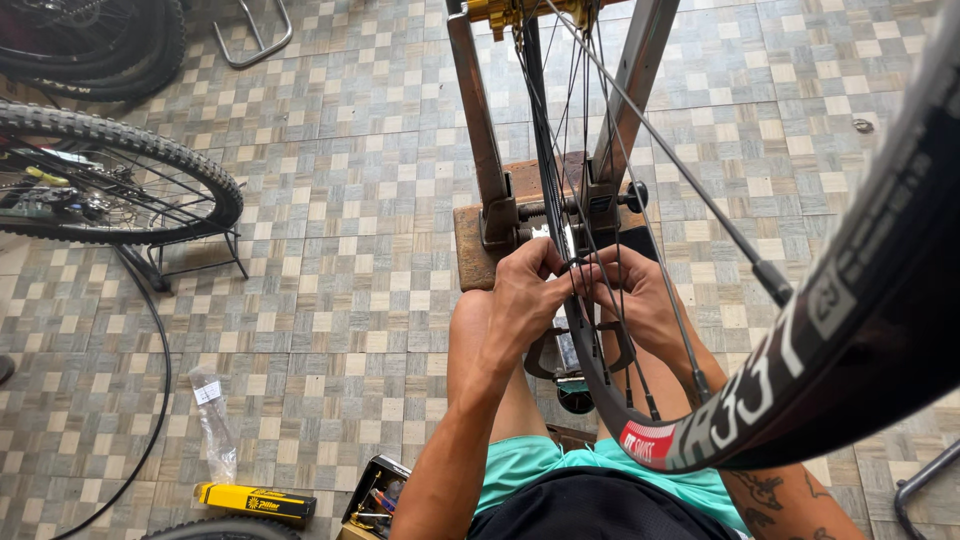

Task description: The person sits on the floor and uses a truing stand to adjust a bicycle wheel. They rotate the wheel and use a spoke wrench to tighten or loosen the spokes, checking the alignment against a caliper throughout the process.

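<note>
A bare black bicycle rim (pixel 850 330) with thin spokes (pixel 660 150) and a gold hub (pixel 515 12) stands in a metal truing stand (pixel 480 130) in front of me. My left hand (pixel 525 290) reaches in from the left of the wheel, fingers curled on the spokes at the rim's lower part. My right hand (pixel 630 295) works from the other side, fingers pinched on the same spokes, partly hidden by them. Whether either hand holds a small tool is hidden. My knees and turquoise shorts (pixel 530 460) are below.
The stand rests on a wooden block (pixel 470 250) on a checkered tile floor. A bike's knobby tyre (pixel 130 150) sits in a floor rack at left. A yellow box (pixel 255 500), a plastic bag (pixel 212 420) and an open tool tin (pixel 375 495) lie near my left knee.
</note>
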